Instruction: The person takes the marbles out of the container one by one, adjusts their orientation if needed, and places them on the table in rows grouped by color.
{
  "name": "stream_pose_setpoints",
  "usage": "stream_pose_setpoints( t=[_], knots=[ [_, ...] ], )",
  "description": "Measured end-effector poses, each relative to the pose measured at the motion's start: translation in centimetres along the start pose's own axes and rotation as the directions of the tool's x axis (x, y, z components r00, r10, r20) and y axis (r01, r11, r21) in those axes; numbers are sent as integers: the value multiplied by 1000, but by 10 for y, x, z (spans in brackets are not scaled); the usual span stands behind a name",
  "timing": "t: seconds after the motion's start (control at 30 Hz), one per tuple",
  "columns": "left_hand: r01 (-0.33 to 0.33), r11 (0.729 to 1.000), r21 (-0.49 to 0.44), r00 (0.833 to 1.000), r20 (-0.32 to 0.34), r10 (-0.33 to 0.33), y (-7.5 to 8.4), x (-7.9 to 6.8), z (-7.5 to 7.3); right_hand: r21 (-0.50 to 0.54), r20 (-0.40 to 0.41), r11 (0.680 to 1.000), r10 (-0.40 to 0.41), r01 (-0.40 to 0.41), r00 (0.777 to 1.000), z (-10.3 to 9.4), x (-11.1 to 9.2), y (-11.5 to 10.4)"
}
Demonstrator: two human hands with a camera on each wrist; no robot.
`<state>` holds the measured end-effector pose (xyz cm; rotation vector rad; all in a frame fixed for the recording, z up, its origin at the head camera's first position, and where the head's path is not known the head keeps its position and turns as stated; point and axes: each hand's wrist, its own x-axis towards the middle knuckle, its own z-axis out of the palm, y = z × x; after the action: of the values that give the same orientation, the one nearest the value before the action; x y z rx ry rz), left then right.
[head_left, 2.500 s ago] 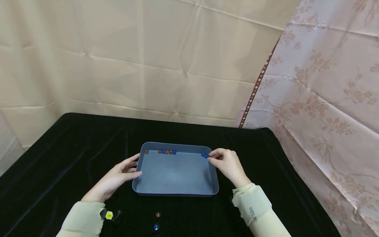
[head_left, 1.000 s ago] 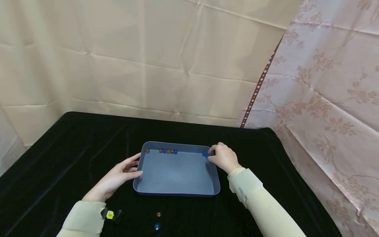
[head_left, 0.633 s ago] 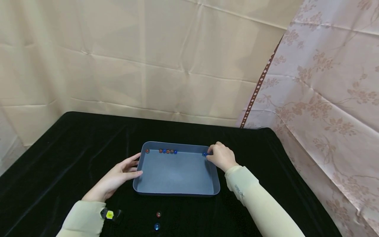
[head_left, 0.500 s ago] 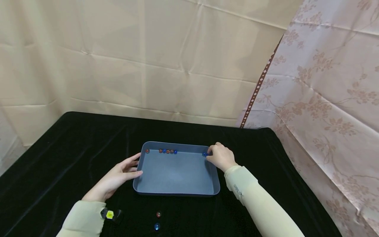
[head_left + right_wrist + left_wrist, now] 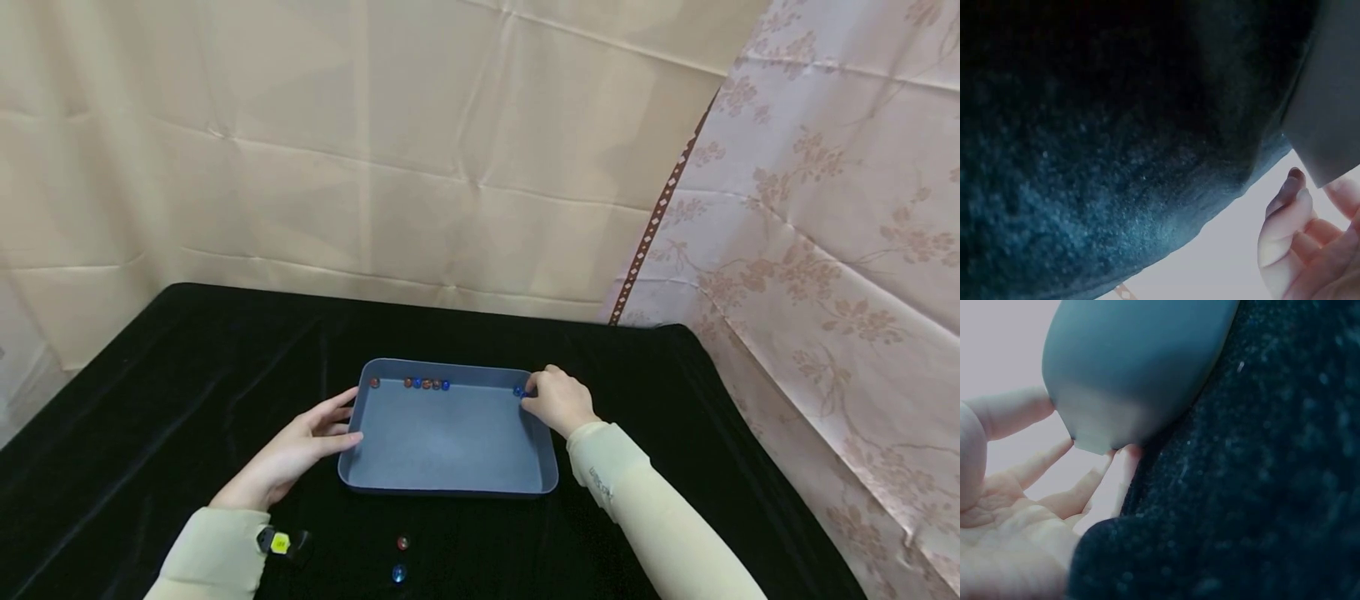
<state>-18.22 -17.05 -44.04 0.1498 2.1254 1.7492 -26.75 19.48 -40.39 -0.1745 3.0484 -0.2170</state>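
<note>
A shallow blue-grey tray [image 5: 450, 442] lies on a black cloth. My left hand [image 5: 296, 454] holds its left side, thumb over the rim and fingers along the outside; in the left wrist view the fingertips touch the tray wall [image 5: 1129, 375]. In the tray's far right corner my right hand [image 5: 558, 402] pinches at a blue marble [image 5: 524, 394] between thumb and forefinger, its fingertips partly covering it. Another blue marble [image 5: 517, 391] sits just left of it. In the right wrist view the tray edge hides the pinching fingertips, and the other fingers [image 5: 1285, 231] are curled.
Along the far wall stand several brown and blue marbles in a row [image 5: 427, 384], with one brown marble [image 5: 374, 382] apart in the left corner. A reddish marble [image 5: 402, 543] and a blue marble [image 5: 399, 573] lie on the black cloth [image 5: 225, 375] before the tray.
My right hand has shifted slightly further back over the blue marbles in the corner, covering more of them, and its forearm has swung forward. The left hand keeps its hold on the tray.
</note>
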Motion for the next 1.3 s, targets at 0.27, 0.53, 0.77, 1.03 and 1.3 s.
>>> stream_pose_setpoints(
  t=[0.27,0.53,0.77,1.03,1.3],
  knots=[
    [-5,1000,1,1000,-8,5,1,1,1,-4,-13,1000,0,0,1000,9,-1,2],
    [1,1000,1,1000,-10,-1,2,0,2,-25,-30,999,-22,21,999,11,-1,0],
    [0,1000,4,1000,-3,0,3,0,1,-17,-57,999,-50,49,997,7,-4,-1],
    [2,1000,0,1000,-6,-2,2,0,0,16,-108,998,-65,67,992,1,-5,1],
    [6,1000,-6,1000,-14,-6,1,-1,1,43,-165,996,-68,76,984,-1,-6,3]
  ],
)
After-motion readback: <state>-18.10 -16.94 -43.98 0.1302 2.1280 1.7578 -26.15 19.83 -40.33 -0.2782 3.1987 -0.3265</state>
